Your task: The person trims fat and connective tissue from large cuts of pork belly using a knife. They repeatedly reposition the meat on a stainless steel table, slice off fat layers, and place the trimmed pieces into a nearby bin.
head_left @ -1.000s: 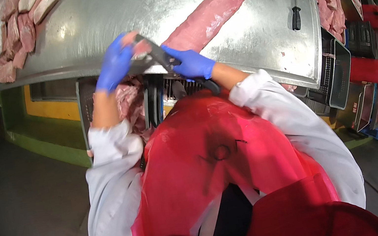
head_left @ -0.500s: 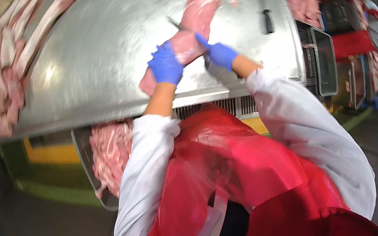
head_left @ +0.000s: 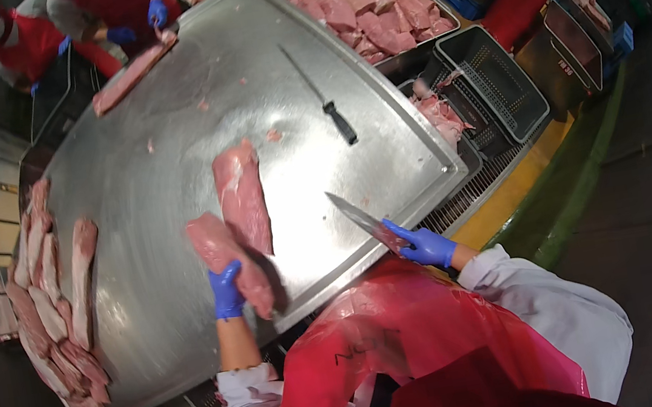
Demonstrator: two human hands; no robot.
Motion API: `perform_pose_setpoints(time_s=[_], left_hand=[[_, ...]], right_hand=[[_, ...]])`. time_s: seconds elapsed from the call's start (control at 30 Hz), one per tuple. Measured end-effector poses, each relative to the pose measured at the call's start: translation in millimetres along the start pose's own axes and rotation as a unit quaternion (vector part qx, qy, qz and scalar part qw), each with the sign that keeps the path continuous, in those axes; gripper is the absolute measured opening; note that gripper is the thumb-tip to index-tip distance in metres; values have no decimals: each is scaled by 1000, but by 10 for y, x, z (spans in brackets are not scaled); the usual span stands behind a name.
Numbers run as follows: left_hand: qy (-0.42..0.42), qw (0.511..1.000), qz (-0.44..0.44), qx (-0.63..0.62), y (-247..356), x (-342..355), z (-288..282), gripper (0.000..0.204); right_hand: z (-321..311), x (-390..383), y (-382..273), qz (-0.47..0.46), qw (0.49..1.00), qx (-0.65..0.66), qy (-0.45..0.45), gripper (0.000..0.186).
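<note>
My left hand (head_left: 228,291), in a blue glove, is closed around the near end of a pink slab of meat (head_left: 213,238) at the table's front edge. A second slab of meat (head_left: 243,200) lies just to its right, side by side with it on the metal table (head_left: 146,259). Off to the right, my blue-gloved right hand (head_left: 430,249) grips a knife (head_left: 355,214). Its blade points away and to the left, above the tabletop. Something reddish shows at the base of the blade; I cannot tell what it is.
A sharpening steel (head_left: 339,122) with a black handle lies on the table. Long meat strips (head_left: 55,309) are piled at the left. Beyond the right edge stand a heaped meat tray (head_left: 388,8) and a grey crate (head_left: 496,84). A co-worker's gloved hand (head_left: 157,13) touches another strip (head_left: 136,73).
The view has swung round and shows more of the table's far end. My right hand has moved away from the meat with the knife. The two slabs now lie side by side.
</note>
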State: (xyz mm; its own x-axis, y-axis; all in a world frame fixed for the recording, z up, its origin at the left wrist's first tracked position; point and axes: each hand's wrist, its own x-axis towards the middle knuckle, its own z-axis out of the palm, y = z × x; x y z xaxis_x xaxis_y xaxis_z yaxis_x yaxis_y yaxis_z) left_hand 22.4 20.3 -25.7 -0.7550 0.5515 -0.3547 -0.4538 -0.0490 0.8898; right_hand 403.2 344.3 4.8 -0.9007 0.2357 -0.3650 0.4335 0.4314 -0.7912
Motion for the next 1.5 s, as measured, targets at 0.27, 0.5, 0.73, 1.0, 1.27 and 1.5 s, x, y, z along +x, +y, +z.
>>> perform_pose_setpoints(time_s=[0.27, 0.5, 0.73, 1.0, 1.27, 1.5], left_hand=[[-224, 958, 153, -95, 1951, 1294, 4462, 37], [-124, 962, 211, 120, 2440, 2424, 6355, 66], [188, 657, 183, 707, -45, 2228, 2692, 126], [199, 804, -87, 554, 32, 1377, 792, 87], [-75, 992, 49, 90, 304, 1150, 2470, 96], [-253, 955, 147, 43, 1909, 2387, 5530, 72]], right_hand=[[-1410, 11, 536, 12, 981, 99, 169, 81], [-2013, -127, 832, 114, 967, 124, 190, 78], [-1623, -287, 1670, 72, 965, 107, 228, 79], [-1958, -141, 1536, 36, 983, 52, 174, 82], [-2079, -226, 1507, 64, 970, 61, 227, 83], [-1964, -422, 1590, 91, 964, 104, 229, 85]])
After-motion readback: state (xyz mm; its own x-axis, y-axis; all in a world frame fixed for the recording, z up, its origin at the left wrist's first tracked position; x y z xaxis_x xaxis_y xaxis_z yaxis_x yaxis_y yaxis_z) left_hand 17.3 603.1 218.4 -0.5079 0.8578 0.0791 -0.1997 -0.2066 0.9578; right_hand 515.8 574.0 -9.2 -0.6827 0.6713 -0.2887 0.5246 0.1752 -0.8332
